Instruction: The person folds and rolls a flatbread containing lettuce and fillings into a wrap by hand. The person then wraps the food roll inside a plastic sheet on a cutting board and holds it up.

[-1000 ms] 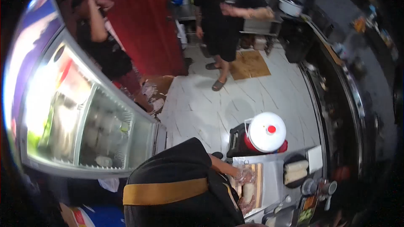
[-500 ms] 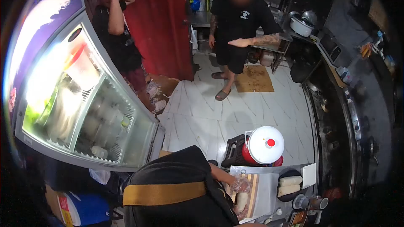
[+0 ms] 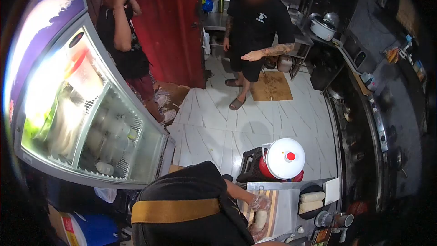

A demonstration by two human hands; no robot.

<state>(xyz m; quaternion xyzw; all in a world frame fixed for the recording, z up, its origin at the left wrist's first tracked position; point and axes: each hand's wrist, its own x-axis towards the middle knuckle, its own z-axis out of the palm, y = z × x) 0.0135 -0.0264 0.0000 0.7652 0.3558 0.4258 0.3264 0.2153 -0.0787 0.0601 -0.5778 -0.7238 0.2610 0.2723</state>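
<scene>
My left hand (image 3: 260, 202), in a clear plastic glove, is closed over the upper end of a pale, thick roll (image 3: 261, 219). Gloved the same way, my right hand (image 3: 258, 233) grips the lower end, partly hidden at the frame's bottom. Under the roll lies a light board with tan strips (image 3: 274, 209), on a shiny metal worktop (image 3: 287, 207). Two similar pale rolls (image 3: 312, 202) rest side by side on a black plate to the right. What the roll is made of I cannot make out.
A red cooler jug with a white lid (image 3: 284, 158) stands beyond the worktop. A glass-door fridge (image 3: 114, 123) is at left. One person (image 3: 259, 23) stands on the tiled floor, another (image 3: 123, 41) by the red panel. A white card (image 3: 332, 191) and a metal cup (image 3: 347, 219) are at right.
Both my hands stay on the roll with little movement. The person at left has brought a hand down from the cap towards the face. The standing person's outstretched hand is slightly lower.
</scene>
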